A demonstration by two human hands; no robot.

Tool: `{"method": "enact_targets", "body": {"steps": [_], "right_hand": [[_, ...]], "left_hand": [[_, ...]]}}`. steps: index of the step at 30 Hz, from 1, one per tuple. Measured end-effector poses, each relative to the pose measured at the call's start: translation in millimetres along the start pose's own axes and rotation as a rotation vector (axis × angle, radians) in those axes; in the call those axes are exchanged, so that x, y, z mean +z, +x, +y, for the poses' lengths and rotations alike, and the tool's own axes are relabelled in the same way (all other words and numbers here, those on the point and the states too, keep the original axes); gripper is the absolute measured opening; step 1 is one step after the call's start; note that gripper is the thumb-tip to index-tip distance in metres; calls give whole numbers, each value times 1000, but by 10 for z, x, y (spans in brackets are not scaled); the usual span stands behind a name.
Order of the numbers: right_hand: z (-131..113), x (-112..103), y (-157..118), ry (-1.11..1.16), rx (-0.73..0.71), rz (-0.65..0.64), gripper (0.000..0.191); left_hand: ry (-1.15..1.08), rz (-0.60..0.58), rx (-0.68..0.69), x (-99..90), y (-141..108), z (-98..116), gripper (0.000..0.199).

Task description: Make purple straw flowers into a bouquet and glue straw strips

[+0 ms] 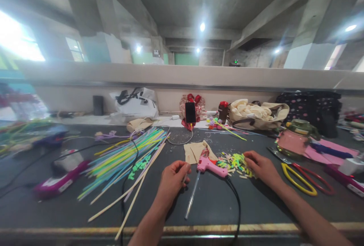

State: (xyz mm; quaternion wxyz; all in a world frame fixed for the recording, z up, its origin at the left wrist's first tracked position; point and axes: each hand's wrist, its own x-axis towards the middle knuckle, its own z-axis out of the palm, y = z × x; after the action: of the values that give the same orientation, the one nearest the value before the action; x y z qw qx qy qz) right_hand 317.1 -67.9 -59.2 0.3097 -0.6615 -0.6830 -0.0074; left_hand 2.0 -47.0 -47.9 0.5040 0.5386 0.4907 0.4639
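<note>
My left hand [174, 177] is closed over the dark table, left of the glue gun, its fingers pinched on something small and pale that I cannot make out. My right hand [261, 166] touches the right side of a pile of short yellow, green and cream pieces [236, 162]; its fingertips are partly hidden among them. Between the hands lies a pink glue gun [212, 166] with a clear glue stick [192, 196] sticking out towards me. Its nozzle end rests on a beige cloth [193, 152].
Long coloured sticks [122, 162] and small green pieces [140, 167] lie to the left. Scissors [298, 179], a glass jar [294, 140] and a power strip [349, 181] are at the right. A phone [190, 112] stands at the back. The black cord [237, 200] hangs over the front edge.
</note>
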Motion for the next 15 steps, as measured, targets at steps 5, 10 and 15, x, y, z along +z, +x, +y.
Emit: {"method": "enact_targets", "body": {"steps": [5, 10, 15], "right_hand": [[39, -5, 6, 1, -10, 16, 24], [42, -23, 18, -17, -99, 63, 24], [-77, -40, -1, -15, -215, -10, 19]], "left_hand": [[13, 0, -1, -5, 6, -3, 27], [27, -3, 1, -7, 13, -22, 27], [33, 0, -1, -7, -2, -20, 27]]}}
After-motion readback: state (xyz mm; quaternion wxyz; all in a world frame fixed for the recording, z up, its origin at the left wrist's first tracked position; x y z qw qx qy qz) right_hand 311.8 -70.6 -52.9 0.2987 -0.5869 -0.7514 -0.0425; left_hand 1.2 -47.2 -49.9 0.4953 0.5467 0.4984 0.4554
